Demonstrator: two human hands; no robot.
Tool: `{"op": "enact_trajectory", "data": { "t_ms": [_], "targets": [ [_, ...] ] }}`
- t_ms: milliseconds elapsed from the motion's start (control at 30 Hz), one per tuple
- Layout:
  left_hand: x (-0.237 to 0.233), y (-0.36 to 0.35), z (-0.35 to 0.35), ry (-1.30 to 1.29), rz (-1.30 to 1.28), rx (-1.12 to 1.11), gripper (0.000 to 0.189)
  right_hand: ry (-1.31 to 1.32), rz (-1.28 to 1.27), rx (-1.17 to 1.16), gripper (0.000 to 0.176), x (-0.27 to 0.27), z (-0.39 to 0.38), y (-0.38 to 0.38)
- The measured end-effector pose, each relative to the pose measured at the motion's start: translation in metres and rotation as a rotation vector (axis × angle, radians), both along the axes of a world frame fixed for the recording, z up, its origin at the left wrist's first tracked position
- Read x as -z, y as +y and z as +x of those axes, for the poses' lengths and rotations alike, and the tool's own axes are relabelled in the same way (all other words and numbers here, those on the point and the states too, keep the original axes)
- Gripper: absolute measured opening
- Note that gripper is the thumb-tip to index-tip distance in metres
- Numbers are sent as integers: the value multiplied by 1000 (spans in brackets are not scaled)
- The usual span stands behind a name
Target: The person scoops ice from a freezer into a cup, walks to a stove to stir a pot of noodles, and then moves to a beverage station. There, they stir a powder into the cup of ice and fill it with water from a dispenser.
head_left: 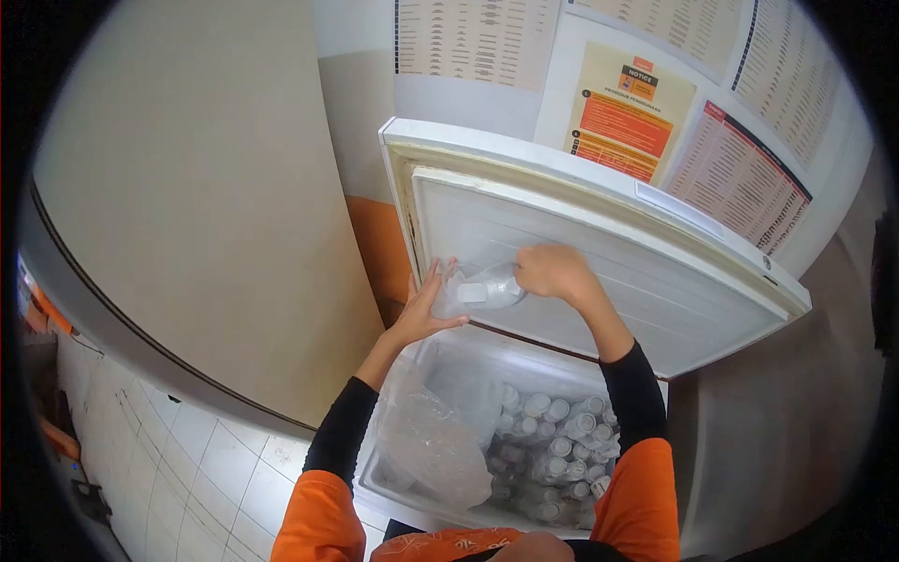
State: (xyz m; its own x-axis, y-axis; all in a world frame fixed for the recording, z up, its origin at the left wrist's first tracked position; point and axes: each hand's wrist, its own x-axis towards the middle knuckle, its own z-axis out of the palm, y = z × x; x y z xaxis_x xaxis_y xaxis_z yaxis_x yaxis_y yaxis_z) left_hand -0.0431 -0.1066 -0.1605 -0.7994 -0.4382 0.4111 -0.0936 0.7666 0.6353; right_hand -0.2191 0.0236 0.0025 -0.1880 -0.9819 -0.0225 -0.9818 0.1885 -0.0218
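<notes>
A clear plastic bag (pixel 501 287) with a white label-like patch is held up in front of the raised lid of a chest freezer. My right hand (pixel 554 272) is closed round the bag's right end. At the other end, my left hand (pixel 423 311) has its fingers and thumb spread, cupped against the bag without a closed grip. What the bag contains is hard to make out. Below both hands is the open chest freezer (pixel 393 492), with several white-capped bottles (pixel 557 445) on its right and a large crumpled clear plastic bag (pixel 435 440) on its left.
The freezer lid (pixel 599 220) stands tilted up at the back, near a wall with printed notices (pixel 632 108). A tall beige panel (pixel 197 187) rises close on the left. White floor tiles (pixel 225 459) show at lower left, and a grey surface (pixel 787 431) stands on the right.
</notes>
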Motion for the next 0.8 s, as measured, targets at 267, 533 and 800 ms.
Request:
{"op": "enact_trajectory", "data": {
  "t_ms": [267,533,800],
  "targets": [
    [4,0,1,6,-4,-23,91,-128,185,-45,23,10,-21,-9],
    [0,2,4,-80,-20,-7,99,-748,-46,199,29,73,-37,35],
    [1,4,0,-93,-13,-25,98,-400,-35,138,29,45,-18,30]
  ]
}}
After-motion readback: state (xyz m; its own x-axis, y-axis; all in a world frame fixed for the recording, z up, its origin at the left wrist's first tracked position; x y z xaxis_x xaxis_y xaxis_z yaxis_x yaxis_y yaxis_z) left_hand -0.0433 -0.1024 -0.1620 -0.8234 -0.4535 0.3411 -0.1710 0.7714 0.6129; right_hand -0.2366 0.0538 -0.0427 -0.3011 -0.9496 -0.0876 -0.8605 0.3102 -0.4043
